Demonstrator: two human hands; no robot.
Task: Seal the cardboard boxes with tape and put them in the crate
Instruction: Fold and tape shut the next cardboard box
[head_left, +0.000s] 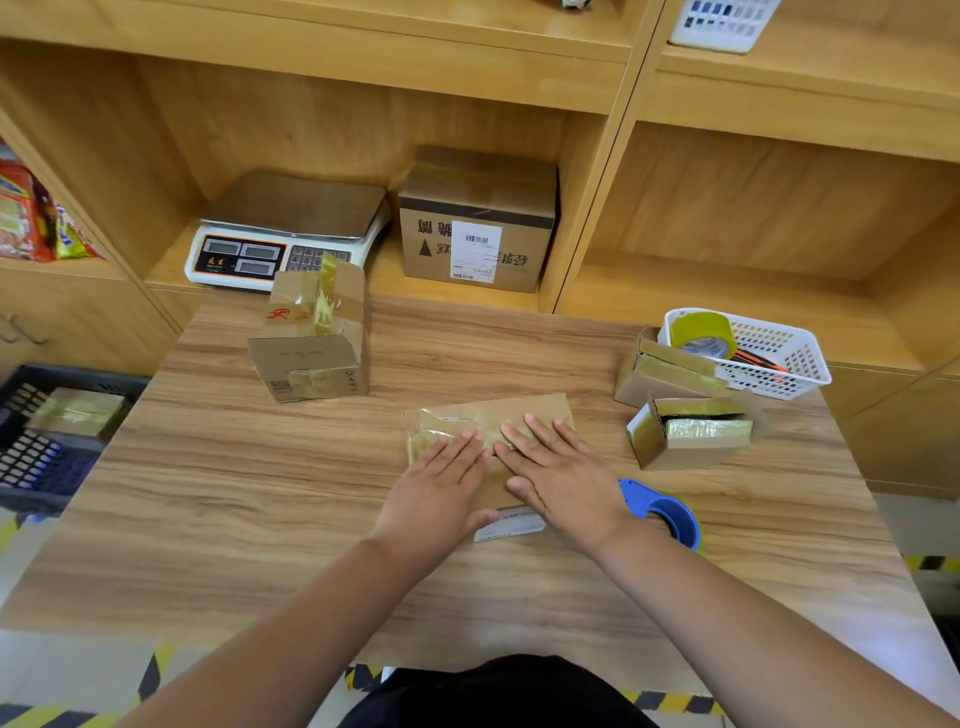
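Both hands lie flat with straight fingers, side by side, pressing on the taped top of a flat cardboard box on the worktop; the left hand and right hand grip nothing. A blue tape dispenser sits just beside the right wrist. Well to the left of the left hand, a dark crate holds one taped box. Beyond the right hand stand two small boxes and a white basket.

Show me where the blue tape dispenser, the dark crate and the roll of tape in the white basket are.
blue tape dispenser (638, 496): head view, on its blue body.
dark crate (88, 375): head view, on its far rim.
roll of tape (701, 328): head view, on its yellowish outer band.
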